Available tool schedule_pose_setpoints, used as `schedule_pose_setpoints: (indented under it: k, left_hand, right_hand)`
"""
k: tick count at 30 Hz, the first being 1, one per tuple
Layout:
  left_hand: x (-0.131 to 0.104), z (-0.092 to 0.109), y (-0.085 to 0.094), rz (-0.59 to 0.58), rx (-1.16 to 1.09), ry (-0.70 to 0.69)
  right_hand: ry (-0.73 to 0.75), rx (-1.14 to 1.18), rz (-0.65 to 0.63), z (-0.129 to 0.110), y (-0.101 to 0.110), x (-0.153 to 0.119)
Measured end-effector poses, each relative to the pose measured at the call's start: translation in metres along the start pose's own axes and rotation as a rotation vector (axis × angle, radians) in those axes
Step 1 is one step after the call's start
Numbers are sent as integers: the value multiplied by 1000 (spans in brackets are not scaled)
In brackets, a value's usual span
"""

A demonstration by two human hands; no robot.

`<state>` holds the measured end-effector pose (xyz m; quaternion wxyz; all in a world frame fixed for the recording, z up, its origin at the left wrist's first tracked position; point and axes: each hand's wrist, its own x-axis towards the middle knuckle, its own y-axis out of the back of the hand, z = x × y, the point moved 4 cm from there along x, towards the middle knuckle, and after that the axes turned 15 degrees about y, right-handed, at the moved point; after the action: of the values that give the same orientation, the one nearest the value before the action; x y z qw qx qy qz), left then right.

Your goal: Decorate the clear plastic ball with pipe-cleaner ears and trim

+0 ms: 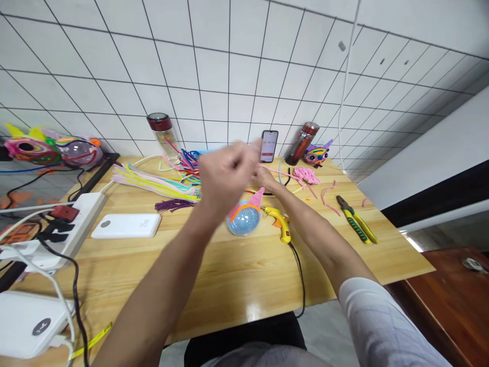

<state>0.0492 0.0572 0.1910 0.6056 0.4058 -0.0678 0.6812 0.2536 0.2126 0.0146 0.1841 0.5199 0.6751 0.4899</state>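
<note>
My left hand (pixel 229 176) is raised over the middle of the table, its fingers curled and smeared by motion. Whatever it pinches, if anything, is hidden. Behind it, my right hand (pixel 264 178) reaches low toward the loose pipe cleaners; its fingers are mostly covered. A pink pipe cleaner (pixel 273 168) runs beside the right hand. Below both hands sits a clear bluish ball (pixel 244 221) with an orange band and a pink pointed ear (pixel 258 196) of pipe cleaner. Just right of the ball lies a yellow hot glue gun (pixel 281 223), under my right forearm.
Pipe cleaner bundles (pixel 153 182) lie left of centre, a pink coil (pixel 306 176) right. Pliers (pixel 357 220) rest at right. Along the wall stand two flasks (pixel 164 133) (pixel 303 142), a phone (pixel 269 146) and a decorated ball (pixel 318 154). A power bank (pixel 127 225) and power strip (pixel 76 229) are left.
</note>
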Motion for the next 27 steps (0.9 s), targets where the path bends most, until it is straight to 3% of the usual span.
schedule_pose_setpoints:
  k: [2, 4, 6, 10, 14, 18, 23, 27]
  left_hand:
    - [34, -54, -1, 1, 27, 148]
    - [50, -109, -16, -155, 144, 245]
    - [49, -154, -38, -408, 360, 232]
    - [28, -205, -61, -569, 448, 210]
    - [17, -226, -74, -639, 526, 219]
    - [15, -235, -84, -641, 609, 247]
    - [13, -234, -89, -630, 677, 259]
    - [14, -231, -88, -632, 690, 257]
  right_hand:
    - [2, -2, -11, -1, 2, -2]
    - [10, -6, -9, -3, 4, -3]
    - [22, -8, 11, -3, 6, -5]
    - [25, 1, 43, 2, 8, -7]
    - [-21, -5, 65, 13, 16, -13]
    - [-58, -29, 104, 24, 35, -22]
    - [-93, -37, 177, 37, 73, -43]
    - [-149, -2, 250, 44, 108, -78]
